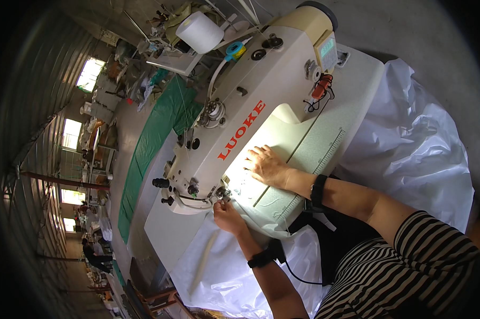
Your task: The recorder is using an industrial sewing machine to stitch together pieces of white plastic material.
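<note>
A white sewing machine (234, 122) with red lettering on its arm spans the middle of the view. My left hand (228, 217) is at its needle end, thumb and fingers pinched together just under the presser foot area (222, 192). What the pinch holds is too small to make out. On the lit machine bed (269, 201), under the arm, my right hand (267, 167) lies palm down with its fingers stretched out. White sheet material (219, 266) hangs below the bed by my left forearm.
More white sheeting (410, 133) is heaped at the right of the machine table. A white thread cone (199, 33) stands behind the machine. A red device with a black cord (321, 87) sits on the bed's right end. Green material (149, 149) covers a surface beyond.
</note>
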Motion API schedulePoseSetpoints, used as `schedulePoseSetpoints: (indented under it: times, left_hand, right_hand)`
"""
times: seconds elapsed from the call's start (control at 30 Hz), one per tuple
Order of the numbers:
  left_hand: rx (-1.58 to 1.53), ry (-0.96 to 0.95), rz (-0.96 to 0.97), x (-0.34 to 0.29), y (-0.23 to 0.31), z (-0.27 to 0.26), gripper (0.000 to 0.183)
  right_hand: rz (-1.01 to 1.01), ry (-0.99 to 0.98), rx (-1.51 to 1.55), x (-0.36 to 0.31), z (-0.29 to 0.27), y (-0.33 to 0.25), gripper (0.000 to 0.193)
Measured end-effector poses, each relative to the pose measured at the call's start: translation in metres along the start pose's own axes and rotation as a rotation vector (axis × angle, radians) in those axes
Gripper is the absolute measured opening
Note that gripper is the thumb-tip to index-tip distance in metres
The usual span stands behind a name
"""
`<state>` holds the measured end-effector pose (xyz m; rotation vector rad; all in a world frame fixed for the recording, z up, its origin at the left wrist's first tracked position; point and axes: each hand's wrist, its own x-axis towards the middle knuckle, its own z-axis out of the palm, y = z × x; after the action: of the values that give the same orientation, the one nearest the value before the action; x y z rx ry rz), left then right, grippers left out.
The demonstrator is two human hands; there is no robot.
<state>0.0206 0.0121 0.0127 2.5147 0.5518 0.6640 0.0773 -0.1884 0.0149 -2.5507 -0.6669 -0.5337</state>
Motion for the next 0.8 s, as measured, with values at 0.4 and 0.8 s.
schedulePoseSetpoints:
  times: [0.4, 0.8]
  left_hand:
    - [-0.070, 0.128, 0.133, -0.0004, -0.0093, 0.0087, 0.036]
    - [-0.167, 0.093, 0.106, -0.0027, -0.0041, 0.0051, 0.030]
  right_hand:
    - [0.002, -0.031, -0.008, 0.0002, 0.0011, 0.0004, 0.030]
    - [0.003, -0.039, -0.005, -0.0018, -0.0027, 0.0005, 0.030]
